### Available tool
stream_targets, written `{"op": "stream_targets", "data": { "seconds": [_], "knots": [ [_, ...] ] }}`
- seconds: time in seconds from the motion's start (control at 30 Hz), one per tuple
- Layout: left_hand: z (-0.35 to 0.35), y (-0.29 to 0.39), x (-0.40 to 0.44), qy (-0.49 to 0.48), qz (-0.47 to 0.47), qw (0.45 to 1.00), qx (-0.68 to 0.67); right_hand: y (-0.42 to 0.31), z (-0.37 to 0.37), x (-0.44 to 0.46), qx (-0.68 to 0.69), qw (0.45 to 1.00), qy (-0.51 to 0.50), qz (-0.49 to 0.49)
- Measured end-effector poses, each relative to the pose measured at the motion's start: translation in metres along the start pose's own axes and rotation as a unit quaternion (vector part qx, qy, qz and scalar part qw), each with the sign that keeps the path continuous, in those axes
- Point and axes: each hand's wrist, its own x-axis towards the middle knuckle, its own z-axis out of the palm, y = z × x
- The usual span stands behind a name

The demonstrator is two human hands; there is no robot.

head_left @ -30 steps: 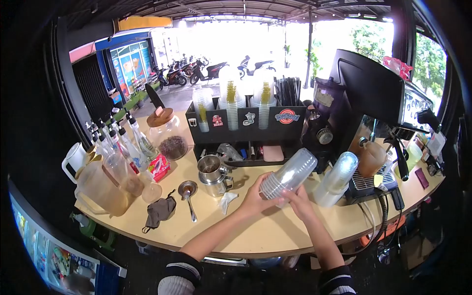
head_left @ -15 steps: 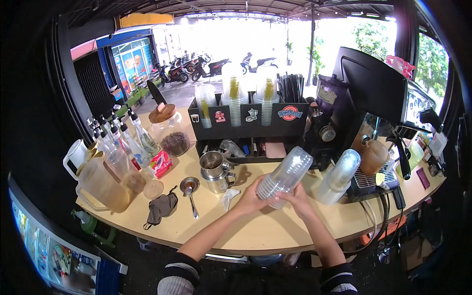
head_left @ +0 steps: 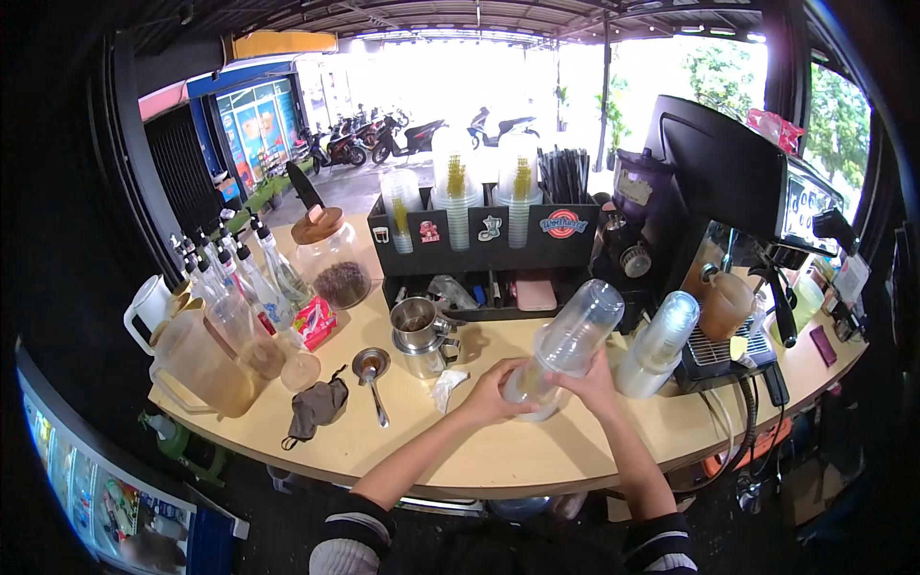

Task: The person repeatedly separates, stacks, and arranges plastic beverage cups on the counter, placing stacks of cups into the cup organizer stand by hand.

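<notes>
Over the front of the counter my two hands grip clear plastic cups, tilted with their closed ends up and to the right. My left hand [head_left: 494, 395] is closed round the lower plastic cups [head_left: 529, 385]. My right hand [head_left: 592, 383] holds the upper plastic cup [head_left: 588, 316] near its rim, partly drawn off the others. How many cups are in each part I cannot tell. Right of my right hand stands another stack of cups [head_left: 661, 345], upside down. Left of my left hand lies a crumpled white tissue [head_left: 448, 389], near a metal drip filter on a steel cup [head_left: 422, 345].
A black organizer [head_left: 489, 240] with cups and straws stands at the back. On the right is an espresso machine [head_left: 714, 177]. Pump bottles [head_left: 278, 264], a plastic pitcher [head_left: 196, 359], a glass jar [head_left: 331, 264], a dark face mask [head_left: 316, 407] and a spoon [head_left: 378, 398] occupy the left side.
The nested cups have come partly apart: the upper part has slid up and right with my right hand. My left hand keeps the lower part, slightly lower than before.
</notes>
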Motion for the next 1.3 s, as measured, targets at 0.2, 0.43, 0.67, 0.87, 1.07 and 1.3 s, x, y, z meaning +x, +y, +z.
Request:
{"op": "stream_targets", "data": {
  "seconds": [0.2,0.43,0.67,0.87,1.07,1.3],
  "knots": [
    [-0.003,-0.015,0.009,0.009,0.042,0.993,0.110,-0.035,0.012,0.009,-0.122,0.991,-0.001,-0.062],
    [-0.022,0.057,-0.008,0.141,0.147,0.978,0.037,-0.080,0.026,0.014,-0.384,0.895,0.020,-0.226],
    [-0.034,0.120,-0.029,0.237,0.232,0.916,0.224,-0.091,0.063,0.020,-0.445,0.846,-0.059,-0.287],
    [-0.069,0.113,-0.041,0.208,0.208,0.956,-0.003,-0.086,0.073,0.022,-0.075,0.978,-0.075,-0.180],
    [-0.075,0.105,-0.047,0.137,0.226,0.964,-0.018,-0.081,0.075,0.029,0.055,0.986,-0.158,0.012],
    [-0.076,0.109,-0.054,0.183,0.149,0.971,-0.049,-0.077,0.081,0.026,0.065,0.986,-0.151,-0.022]
  ]
}}
